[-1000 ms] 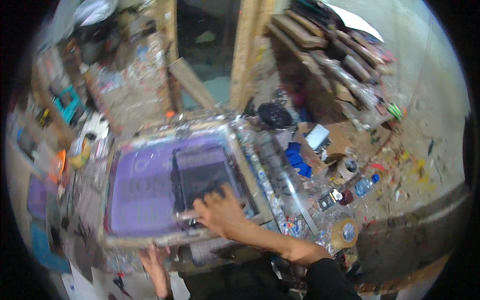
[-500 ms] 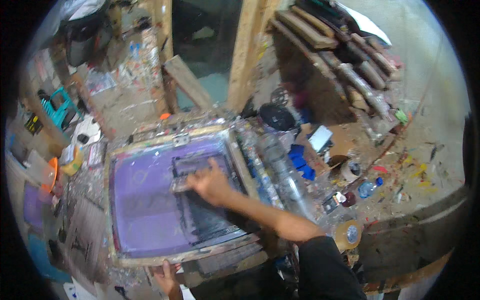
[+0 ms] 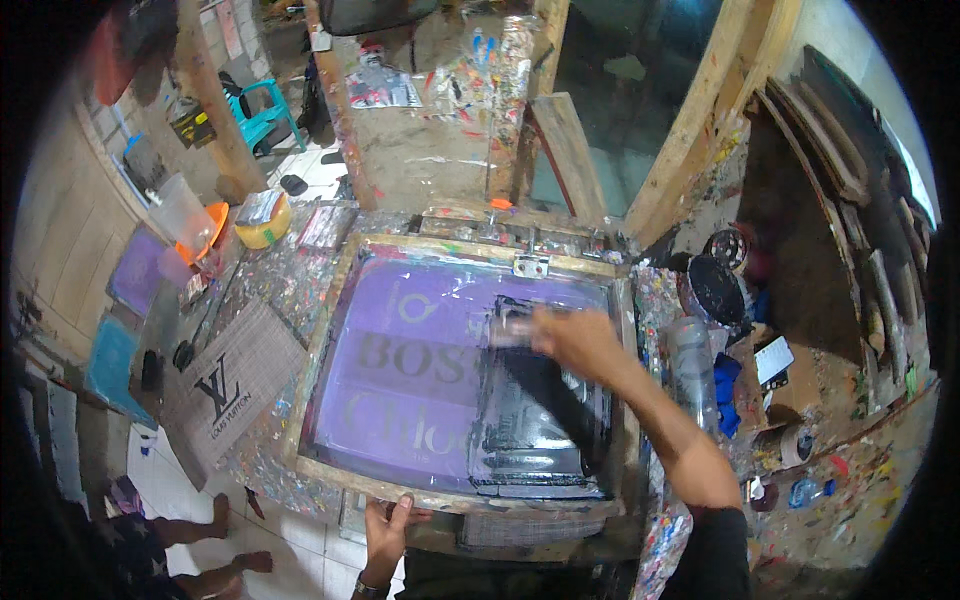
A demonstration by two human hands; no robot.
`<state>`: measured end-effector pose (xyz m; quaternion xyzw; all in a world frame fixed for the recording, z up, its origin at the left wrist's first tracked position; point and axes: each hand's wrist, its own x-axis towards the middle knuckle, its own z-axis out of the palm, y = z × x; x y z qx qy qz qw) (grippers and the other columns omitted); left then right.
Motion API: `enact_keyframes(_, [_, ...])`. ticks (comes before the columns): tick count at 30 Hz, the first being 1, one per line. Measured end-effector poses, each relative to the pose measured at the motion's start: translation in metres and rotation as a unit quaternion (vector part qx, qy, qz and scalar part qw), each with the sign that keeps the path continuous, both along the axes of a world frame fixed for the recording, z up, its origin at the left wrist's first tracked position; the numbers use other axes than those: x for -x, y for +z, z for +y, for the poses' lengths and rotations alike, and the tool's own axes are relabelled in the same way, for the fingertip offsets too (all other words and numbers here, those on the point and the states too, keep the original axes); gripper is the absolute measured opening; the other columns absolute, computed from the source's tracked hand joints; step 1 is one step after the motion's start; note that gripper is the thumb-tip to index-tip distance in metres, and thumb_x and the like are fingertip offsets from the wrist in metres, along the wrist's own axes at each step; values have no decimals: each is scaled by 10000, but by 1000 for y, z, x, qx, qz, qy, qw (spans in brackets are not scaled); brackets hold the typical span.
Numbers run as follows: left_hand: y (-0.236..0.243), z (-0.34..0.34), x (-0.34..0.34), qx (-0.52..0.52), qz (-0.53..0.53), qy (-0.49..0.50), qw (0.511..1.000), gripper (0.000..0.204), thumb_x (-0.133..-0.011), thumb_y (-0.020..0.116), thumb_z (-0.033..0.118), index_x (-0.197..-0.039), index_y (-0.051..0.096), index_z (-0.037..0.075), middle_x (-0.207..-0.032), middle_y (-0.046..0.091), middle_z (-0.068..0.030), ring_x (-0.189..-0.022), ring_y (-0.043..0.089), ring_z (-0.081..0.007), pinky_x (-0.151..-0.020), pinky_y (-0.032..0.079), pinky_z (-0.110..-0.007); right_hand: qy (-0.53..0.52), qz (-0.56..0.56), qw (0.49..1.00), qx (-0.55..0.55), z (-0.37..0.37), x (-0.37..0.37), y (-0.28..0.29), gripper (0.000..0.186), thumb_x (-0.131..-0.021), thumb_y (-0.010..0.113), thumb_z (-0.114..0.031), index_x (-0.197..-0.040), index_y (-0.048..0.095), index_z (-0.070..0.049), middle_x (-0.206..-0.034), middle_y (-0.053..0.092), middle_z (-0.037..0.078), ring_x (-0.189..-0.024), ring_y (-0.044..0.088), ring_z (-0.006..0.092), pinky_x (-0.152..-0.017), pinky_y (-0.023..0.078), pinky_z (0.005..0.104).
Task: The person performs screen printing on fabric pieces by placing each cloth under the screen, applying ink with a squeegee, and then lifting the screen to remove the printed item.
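A wooden screen printing frame (image 3: 628, 400) with purple mesh (image 3: 400, 300) lies tilted on the workbench. Black ink (image 3: 530, 440) covers a rectangle on the mesh's right part. My right hand (image 3: 580, 345), blurred by motion, is closed around a squeegee (image 3: 512, 332) at the upper end of that inked rectangle. Only the squeegee's pale left end shows; my fingers hide the rest. At the frame's near edge, my left hand (image 3: 386, 535) grips the wood, thumb against its front and fingers partly hidden below. Under that edge pokes out a grey woven piece (image 3: 535, 530).
A grey woven sheet with a black print (image 3: 235, 385) lies left of the frame. A yellow tub (image 3: 263, 225) and orange bowl (image 3: 212, 232) stand farther left. At right are a clear cylinder (image 3: 690, 360), black bucket (image 3: 715, 290) and blue-capped bottle (image 3: 805, 492). Someone's feet (image 3: 220, 530) show lower left.
My view has swung left, so the frame and bench sit farther right in the picture. My right hand stays near the inked area's upper end; my left still holds the near edge.
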<state>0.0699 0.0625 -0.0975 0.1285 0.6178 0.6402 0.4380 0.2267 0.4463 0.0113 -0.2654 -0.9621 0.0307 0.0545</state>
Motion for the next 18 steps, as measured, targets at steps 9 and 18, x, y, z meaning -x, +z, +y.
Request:
enact_keyframes(9, [-1,-3,-9,23,22,41,999,512,-963,633,167,-1363,363,-3,-1161,590,-174,-880,686,-277,-735,624,-395,-87,52,994,-35,-13,-4,-20,510,-804,733,-528,-900,582,-50,-699,664,163,-609,665,373,-563,520,466])
enact_keyframes(18, [6,6,-17,18,29,59,998,382,-1003,584,200,-1286,425,-2,-1046,609,-123,-782,692,-223,-721,588,-337,-19,15,997,-76,-208,-79,-29,309,-821,690,-397,-910,571,-127,-772,595,40,-661,645,209,-566,479,367])
